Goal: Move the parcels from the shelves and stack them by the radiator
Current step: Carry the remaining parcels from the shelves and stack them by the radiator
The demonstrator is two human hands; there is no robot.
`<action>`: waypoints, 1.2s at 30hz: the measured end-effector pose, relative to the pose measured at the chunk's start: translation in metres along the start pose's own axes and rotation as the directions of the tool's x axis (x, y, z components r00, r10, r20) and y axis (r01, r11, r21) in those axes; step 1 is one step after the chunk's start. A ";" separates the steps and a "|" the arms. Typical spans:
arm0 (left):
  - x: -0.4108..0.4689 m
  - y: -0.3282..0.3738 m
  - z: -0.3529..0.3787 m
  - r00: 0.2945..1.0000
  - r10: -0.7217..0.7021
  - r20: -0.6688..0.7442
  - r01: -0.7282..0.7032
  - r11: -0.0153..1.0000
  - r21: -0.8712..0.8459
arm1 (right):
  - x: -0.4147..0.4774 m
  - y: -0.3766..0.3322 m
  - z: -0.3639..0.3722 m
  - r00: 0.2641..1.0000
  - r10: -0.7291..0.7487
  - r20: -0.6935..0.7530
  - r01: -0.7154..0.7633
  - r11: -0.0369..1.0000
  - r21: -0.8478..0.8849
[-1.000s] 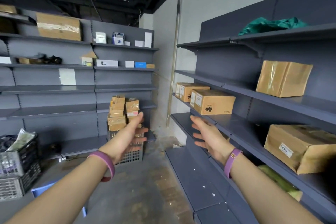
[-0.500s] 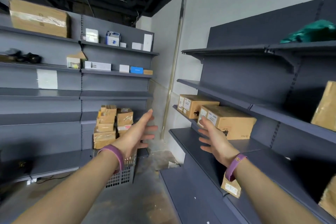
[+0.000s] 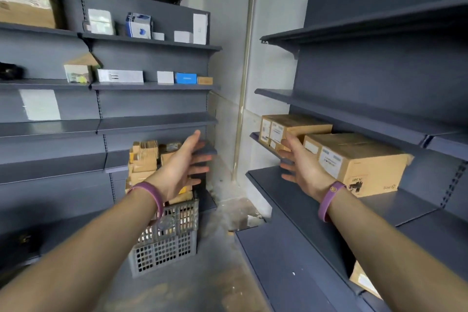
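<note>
Two brown cardboard parcels sit side by side on a middle shelf of the dark shelving unit (image 3: 316, 200) on my right: a nearer parcel (image 3: 359, 162) with white labels and a farther parcel (image 3: 291, 129) behind it. My right hand (image 3: 304, 167) reaches toward them with fingers spread, just in front of the nearer parcel's left end, holding nothing. My left hand (image 3: 184, 167) is stretched out in mid-air, fingers straight, over the aisle. Both wrists carry purple bands.
A grey plastic crate (image 3: 164, 240) piled with small cardboard parcels (image 3: 144, 159) stands on the floor by the corner. The left wall shelves (image 3: 152, 86) carry small white and blue boxes and a big carton (image 3: 25, 0). Another parcel (image 3: 362, 278) lies low on the right.
I have moved closer to the right-hand shelving and turned left. Both hands have advanced toward the two parcels, and the right hand is now almost at the nearer one.
</note>
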State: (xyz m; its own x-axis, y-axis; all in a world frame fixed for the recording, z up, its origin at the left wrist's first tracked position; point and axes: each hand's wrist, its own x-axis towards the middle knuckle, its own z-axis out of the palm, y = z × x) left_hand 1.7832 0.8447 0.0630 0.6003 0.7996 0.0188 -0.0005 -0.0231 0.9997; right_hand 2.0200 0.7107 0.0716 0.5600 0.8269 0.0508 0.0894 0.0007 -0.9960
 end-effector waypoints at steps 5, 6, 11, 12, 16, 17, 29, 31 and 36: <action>0.108 -0.007 0.005 1.000 -0.001 0.016 0.000 0.999 0.054 | 0.116 0.018 0.001 1.000 -0.010 0.021 0.010 1.000 0.020; 0.133 -0.007 0.007 1.000 -0.007 0.012 0.006 0.998 0.059 | 0.142 0.020 0.001 1.000 -0.008 0.029 0.008 1.000 0.030; 0.242 -0.002 0.010 0.999 -0.034 -0.014 0.035 0.997 0.072 | 0.264 0.022 0.004 0.997 0.000 0.072 -0.003 0.999 0.035; 0.260 0.000 0.011 0.999 -0.038 -0.013 0.039 0.997 0.072 | 0.284 0.022 0.005 0.997 0.007 0.077 -0.011 0.999 0.041; 0.328 0.005 0.013 0.999 -0.047 0.011 0.046 0.995 0.091 | 0.345 0.025 0.003 0.999 -0.004 0.040 0.002 0.999 0.042; 0.347 0.005 0.014 0.999 -0.045 0.017 0.043 0.995 0.087 | 0.356 0.025 -0.001 0.999 -0.037 0.002 0.037 0.999 0.034; 0.595 -0.029 0.107 0.955 -0.049 0.291 -0.002 0.985 0.173 | 0.469 0.062 -0.084 0.879 -0.092 -0.468 0.008 0.984 -0.178; 0.638 -0.031 0.121 0.937 -0.021 0.349 -0.046 0.982 0.182 | 0.488 0.071 -0.093 0.819 -0.111 -0.562 0.000 0.981 -0.193; 0.735 -0.046 0.138 0.878 -0.018 0.478 -0.087 0.977 0.197 | 0.522 0.101 -0.102 0.661 -0.083 -0.746 -0.028 0.990 -0.135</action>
State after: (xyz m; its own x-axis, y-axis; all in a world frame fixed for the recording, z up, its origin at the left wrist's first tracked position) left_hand 2.3351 1.3507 0.0287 0.9096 0.4154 -0.0082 0.1048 -0.2104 0.9720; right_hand 2.4055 1.0852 0.0053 0.9769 0.1274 0.1715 0.1845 -0.0983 -0.9779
